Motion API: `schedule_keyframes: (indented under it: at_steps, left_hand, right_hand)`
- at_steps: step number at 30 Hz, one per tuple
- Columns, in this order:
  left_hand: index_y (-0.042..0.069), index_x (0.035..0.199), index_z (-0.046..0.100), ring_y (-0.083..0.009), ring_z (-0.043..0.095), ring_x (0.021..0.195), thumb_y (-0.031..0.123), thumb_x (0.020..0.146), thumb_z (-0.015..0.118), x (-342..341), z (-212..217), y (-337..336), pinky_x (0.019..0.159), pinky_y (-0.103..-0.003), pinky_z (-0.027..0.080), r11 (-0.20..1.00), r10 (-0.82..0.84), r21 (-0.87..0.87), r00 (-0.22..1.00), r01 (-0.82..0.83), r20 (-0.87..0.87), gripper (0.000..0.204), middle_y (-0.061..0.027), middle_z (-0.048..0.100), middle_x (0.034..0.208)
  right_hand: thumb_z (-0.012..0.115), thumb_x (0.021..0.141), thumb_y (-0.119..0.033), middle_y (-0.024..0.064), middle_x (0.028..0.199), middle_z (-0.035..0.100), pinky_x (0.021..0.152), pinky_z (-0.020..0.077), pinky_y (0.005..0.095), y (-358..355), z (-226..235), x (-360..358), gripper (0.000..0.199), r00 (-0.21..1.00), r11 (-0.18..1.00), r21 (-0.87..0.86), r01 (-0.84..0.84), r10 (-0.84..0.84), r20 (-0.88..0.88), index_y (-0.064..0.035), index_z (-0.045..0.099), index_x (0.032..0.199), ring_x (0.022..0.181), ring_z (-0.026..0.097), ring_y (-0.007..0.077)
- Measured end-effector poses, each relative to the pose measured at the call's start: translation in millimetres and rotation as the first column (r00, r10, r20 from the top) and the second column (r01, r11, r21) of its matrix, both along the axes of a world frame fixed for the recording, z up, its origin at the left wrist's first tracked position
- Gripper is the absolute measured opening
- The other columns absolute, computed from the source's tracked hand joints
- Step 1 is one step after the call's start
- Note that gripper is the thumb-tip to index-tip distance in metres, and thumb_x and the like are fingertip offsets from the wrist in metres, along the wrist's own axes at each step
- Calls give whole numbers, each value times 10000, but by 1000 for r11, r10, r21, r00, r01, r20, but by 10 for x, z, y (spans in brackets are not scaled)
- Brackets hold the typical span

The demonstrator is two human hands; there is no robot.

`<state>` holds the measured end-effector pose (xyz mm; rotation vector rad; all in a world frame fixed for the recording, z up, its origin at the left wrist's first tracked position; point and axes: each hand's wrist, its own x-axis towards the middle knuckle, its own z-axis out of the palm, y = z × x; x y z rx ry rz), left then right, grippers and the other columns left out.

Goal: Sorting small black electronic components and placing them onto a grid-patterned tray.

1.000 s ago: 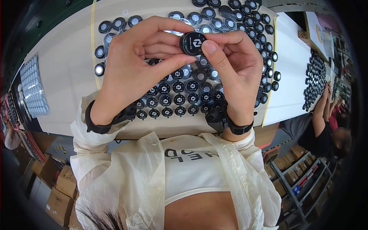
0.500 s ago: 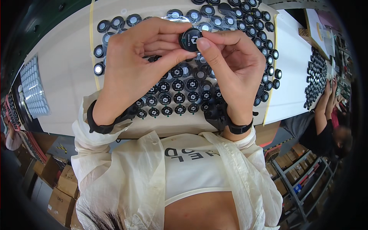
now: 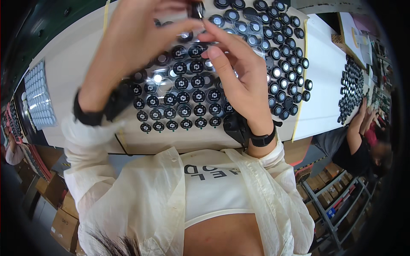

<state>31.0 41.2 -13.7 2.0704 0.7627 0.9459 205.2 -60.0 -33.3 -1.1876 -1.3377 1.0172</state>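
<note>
My left hand [image 3: 128, 47], blurred by motion, is raised over the far part of the table. Between its thumb and fingers it grips a small round black disc [image 3: 197, 9], now tilted with its face turned away. My right hand [image 3: 241, 74] is just right of it, fingers loosely curled and apart, holding nothing I can see. Its index fingertip comes close to the left thumb; whether they touch I cannot tell. Below the hands lie rows of black discs with a white mark [image 3: 184, 97], some under clear plastic film.
More black discs with pale round centres [image 3: 279, 51] crowd the table's right side. Yellow tape [image 3: 301, 91] edges the work area. A sheet of pale round pieces [image 3: 40, 96] lies far left. At right, a co-worker's arm [image 3: 356, 119] reaches to another group of discs.
My left hand has moved up and left with the black disc, which has tilted. The right hand has released the disc and shifted left and slightly down, uncovering more discs.
</note>
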Motion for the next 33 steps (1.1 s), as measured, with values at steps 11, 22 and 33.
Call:
schedule_keyframes:
  at_steps: [11,22,33]
  left_hand:
    - [-33,1102,660,-366,630,994,185,839,683,-1223,-349,1390,908,-408,493,886,400,445,700,-130,-592,343,-203,668,1082]
    - [11,944,500,-225,622,475,484,947,571,-974,-365,400,440,-321,485,883,270,-16,535,-469,-800,478,-154,632,635]
    - [29,1092,635,-184,656,759,219,814,765,-1135,-97,254,661,-303,513,946,322,201,791,-253,-521,361,-103,664,928]
  right_hand:
    - [640,911,-53,80,1045,683,810,500,245,10,122,134,252,1000,983,-180,-20,23,14,-7,666,1158,858,627,109]
    - [706,796,-16,130,945,647,755,512,394,98,149,-77,251,792,967,-107,-233,252,555,-14,604,1025,882,634,320]
    - [742,769,-20,134,887,658,724,524,335,417,-20,-214,189,702,968,-103,-229,237,671,4,668,942,797,653,252]
